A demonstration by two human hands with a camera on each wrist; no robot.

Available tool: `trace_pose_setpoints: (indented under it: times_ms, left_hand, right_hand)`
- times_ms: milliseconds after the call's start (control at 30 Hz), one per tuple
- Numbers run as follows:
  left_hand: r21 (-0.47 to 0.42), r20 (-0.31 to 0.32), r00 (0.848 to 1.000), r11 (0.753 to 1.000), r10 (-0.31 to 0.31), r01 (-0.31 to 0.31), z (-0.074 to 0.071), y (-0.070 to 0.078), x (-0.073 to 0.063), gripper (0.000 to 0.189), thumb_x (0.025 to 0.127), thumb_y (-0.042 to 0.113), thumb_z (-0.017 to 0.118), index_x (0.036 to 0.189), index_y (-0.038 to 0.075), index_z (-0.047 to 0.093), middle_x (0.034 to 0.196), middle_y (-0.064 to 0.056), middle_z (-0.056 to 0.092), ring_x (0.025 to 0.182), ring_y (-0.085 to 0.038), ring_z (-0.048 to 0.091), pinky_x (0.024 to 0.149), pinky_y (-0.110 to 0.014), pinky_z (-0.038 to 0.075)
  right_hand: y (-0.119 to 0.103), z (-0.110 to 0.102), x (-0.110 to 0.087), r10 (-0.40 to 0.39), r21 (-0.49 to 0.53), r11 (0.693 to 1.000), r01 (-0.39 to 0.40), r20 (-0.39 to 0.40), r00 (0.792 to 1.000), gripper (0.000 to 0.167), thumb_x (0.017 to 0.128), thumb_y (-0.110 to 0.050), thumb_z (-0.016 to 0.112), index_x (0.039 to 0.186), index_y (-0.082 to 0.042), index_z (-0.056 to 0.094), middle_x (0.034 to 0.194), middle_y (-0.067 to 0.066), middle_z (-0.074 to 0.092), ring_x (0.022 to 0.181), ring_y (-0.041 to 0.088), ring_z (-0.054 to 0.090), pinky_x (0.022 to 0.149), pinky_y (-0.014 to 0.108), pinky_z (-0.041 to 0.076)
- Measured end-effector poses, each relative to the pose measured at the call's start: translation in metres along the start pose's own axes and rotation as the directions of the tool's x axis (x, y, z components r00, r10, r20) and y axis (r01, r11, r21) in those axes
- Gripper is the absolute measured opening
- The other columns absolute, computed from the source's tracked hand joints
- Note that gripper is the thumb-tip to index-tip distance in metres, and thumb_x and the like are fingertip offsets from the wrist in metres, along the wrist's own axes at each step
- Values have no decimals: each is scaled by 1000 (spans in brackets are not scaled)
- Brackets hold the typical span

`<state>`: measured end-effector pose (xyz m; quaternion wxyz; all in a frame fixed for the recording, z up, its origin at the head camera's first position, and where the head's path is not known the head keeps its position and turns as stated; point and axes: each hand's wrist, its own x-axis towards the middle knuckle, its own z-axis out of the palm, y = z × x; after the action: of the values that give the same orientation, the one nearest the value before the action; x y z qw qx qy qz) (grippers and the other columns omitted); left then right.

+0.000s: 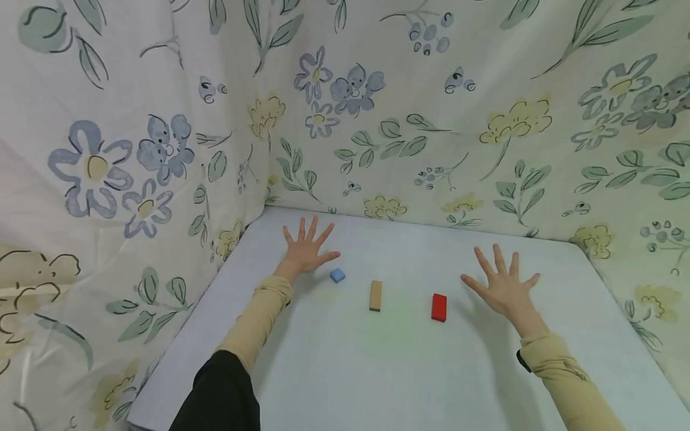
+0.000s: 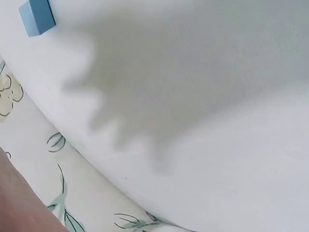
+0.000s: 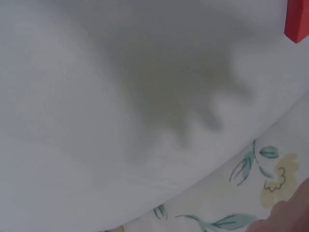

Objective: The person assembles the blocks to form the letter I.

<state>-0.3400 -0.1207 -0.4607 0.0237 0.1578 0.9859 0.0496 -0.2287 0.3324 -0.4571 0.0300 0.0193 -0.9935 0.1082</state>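
Blue block [image 1: 337, 275], tan block [image 1: 375, 296] and red block [image 1: 439, 307] are sitting apart on the table [image 1: 388, 377] while your left hand [image 1: 304, 254] and right hand [image 1: 507, 289] are hovering splayed and empty, presumably leaving all three unobstructed.

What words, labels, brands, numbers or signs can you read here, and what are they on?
None: I can read no text anywhere.
The blue block, tan block and red block show no lettering on their visible faces.
The floral cloth bears drawings such as flowers and leaves, not writing.
Dark marks on the right sleeve are too small to make out.
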Motion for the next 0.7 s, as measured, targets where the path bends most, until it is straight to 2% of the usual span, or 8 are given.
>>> trace_pose_setpoints:
  times_ms: [167, 333, 700]
  left_hand:
    - [4, 2, 998, 998, 64, -64, 2, 15, 0, 82, 87, 74, 33, 150, 41, -7, 157, -4, -23, 143, -39, -22, 103, -75, -14]
    - [1, -11, 991, 991, 136, -136, 5, 29, 0, 82, 88, 73, 35, 151, 40, -6, 158, -5, -21, 143, -38, -22, 104, -75, -12]
    - [50, -11, 975, 974, 221, -220, 10, 45, -1, 82, 87, 75, 31, 150, 40, -10, 158, -4, -20, 145, -34, -19, 108, -73, -7]
  right_hand:
    - [-9, 5, -1, -33, 1, 999, 33, 14, 999, 84, 88, -70, 37, 153, -33, -1, 159, 19, -8, 137, 57, -17, 83, 88, -12]
    - [-18, 9, -2, -63, -9, 998, 63, 28, 998, 84, 88, -71, 38, 153, -34, 0, 159, 16, -9, 138, 56, -15, 85, 88, -11]
    - [-35, 13, -9, -129, -34, 991, 131, 32, 991, 83, 88, -68, 42, 153, -33, 4, 160, 16, -3, 139, 56, -7, 90, 87, -5]
